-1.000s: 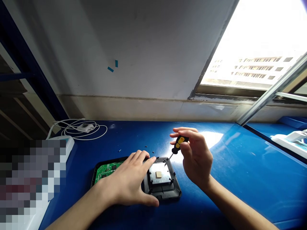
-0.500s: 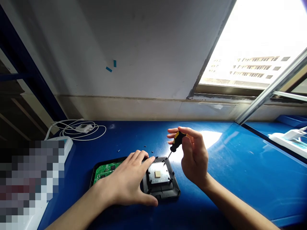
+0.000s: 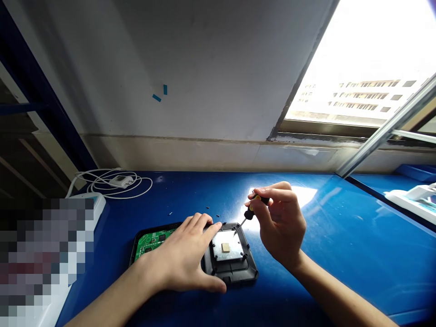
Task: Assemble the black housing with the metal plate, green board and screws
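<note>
A black plastic housing (image 3: 238, 272) lies on the blue table (image 3: 340, 254) with a square metal plate (image 3: 227, 246) and a green circuit board (image 3: 151, 239) inside it. My left hand (image 3: 182, 259) lies flat on the housing, fingers stretched out, holding it down. My right hand (image 3: 281, 225) is closed round a small black and yellow screwdriver (image 3: 250, 211). The screwdriver's tip rests at the far right corner of the metal plate.
Several tiny black screws (image 3: 207, 209) lie on the table beyond the housing. A coiled white cable with a charger (image 3: 116, 181) sits at the far left by a white power strip (image 3: 91, 204). A white object (image 3: 413, 200) rests at the right edge. The wall and window sill close the back.
My right hand's fingers have curled tighter round the screwdriver handle and shifted on it, as in turning. The tip stays at the same plate corner. My left hand has not moved.
</note>
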Demonstrator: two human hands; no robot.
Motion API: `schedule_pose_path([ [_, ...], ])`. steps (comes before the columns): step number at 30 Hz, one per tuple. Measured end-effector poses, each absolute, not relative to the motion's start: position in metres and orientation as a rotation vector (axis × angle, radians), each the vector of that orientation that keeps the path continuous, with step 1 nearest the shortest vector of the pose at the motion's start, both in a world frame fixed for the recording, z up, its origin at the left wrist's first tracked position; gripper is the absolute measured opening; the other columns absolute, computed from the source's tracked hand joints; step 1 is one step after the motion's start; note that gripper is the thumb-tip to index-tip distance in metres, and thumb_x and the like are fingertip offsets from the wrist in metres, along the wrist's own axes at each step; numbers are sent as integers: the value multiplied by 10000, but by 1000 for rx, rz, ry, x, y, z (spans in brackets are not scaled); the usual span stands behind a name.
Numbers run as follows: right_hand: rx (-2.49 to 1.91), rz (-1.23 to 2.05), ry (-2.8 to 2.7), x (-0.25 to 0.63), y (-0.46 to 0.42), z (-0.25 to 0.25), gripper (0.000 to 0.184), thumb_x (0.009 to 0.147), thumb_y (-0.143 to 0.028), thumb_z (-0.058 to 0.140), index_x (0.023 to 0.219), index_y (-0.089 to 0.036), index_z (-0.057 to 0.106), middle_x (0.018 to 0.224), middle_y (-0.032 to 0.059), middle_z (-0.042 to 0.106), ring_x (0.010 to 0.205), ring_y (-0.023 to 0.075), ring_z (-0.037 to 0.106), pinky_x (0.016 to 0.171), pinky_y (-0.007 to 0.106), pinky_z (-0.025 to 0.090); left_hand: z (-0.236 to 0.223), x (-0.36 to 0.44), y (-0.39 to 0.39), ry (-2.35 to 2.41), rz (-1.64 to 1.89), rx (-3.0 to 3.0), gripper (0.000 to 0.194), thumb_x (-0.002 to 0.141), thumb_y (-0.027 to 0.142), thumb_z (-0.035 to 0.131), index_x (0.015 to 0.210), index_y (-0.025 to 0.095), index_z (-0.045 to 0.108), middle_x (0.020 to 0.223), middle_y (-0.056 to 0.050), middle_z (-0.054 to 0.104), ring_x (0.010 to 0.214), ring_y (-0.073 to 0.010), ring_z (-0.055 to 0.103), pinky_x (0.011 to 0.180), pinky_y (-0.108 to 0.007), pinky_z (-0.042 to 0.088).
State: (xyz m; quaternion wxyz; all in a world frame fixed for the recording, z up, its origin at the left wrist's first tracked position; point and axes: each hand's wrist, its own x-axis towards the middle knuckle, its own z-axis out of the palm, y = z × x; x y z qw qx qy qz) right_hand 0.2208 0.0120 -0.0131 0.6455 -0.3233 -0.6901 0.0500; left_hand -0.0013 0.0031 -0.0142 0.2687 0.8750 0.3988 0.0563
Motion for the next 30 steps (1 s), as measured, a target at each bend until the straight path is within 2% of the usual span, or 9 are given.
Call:
schedule_pose_path([
  [2, -726, 150, -1584, 220, 12, -12, 282, 968, -80, 608, 1161, -286, 624, 1011, 9, 589, 799, 136, 682, 601, 304, 621, -14, -1, 3, 1072, 152, 2363, 1069, 664, 703, 810, 1558, 244, 446, 1477, -145, 487, 1351, -437, 440, 1147, -610, 406],
  [7, -687, 196, -1618, 221, 10, -13, 275, 1056, -146, 448, 1242, -288, 594, 1068, 25, 699, 885, 148, 714, 676, 318, 638, -16, -1, 3, 1088, 152, 2375, 1078, 657, 688, 824, 1564, 250, 439, 1473, -138, 482, 1353, -427, 436, 1155, -592, 408],
  [11, -654, 280, -1598, 220, 8, -13, 270, 1086, -203, 377, 1208, -273, 608, 1117, 41, 732, 927, 176, 727, 709, 363, 643, -15, -1, 3, 1095, 136, 2368, 1093, 660, 681, 828, 1570, 223, 433, 1460, -144, 486, 1333, -412, 448, 1158, -579, 415],
  [15, -651, 269, -1600, 220, 10, -12, 174, 1059, -246, 484, 1162, -271, 622, 1203, 62, 635, 936, 189, 698, 692, 390, 644, -15, -1, 3, 1084, 135, 2375, 1090, 668, 676, 827, 1572, 218, 427, 1468, -147, 485, 1349, -417, 441, 1165, -589, 401],
  [19, -684, 146, -1606, 222, 13, -12, 125, 975, -268, 661, 1099, -267, 651, 1066, 36, 534, 881, 190, 649, 652, 389, 623, -15, -1, 2, 1070, 139, 2388, 1078, 683, 692, 811, 1570, 214, 428, 1495, -160, 473, 1379, -444, 420, 1172, -627, 376],
  [23, -699, 101, -1612, 223, 13, -12, 150, 946, -206, 697, 1075, -266, 648, 1008, 17, 516, 806, 167, 638, 663, 399, 608, -16, -1, 3, 1078, 121, 2384, 1096, 682, 704, 805, 1578, 207, 416, 1515, -165, 455, 1398, -455, 401, 1184, -635, 357],
  [30, -734, 56, -1605, 223, 11, -11, 220, 906, -130, 730, 1060, -266, 653, 986, 9, 534, 829, 162, 632, 688, 385, 603, -16, -1, 4, 1089, 142, 2357, 1095, 663, 693, 822, 1571, 223, 429, 1482, -149, 478, 1360, -440, 432, 1156, -623, 402],
])
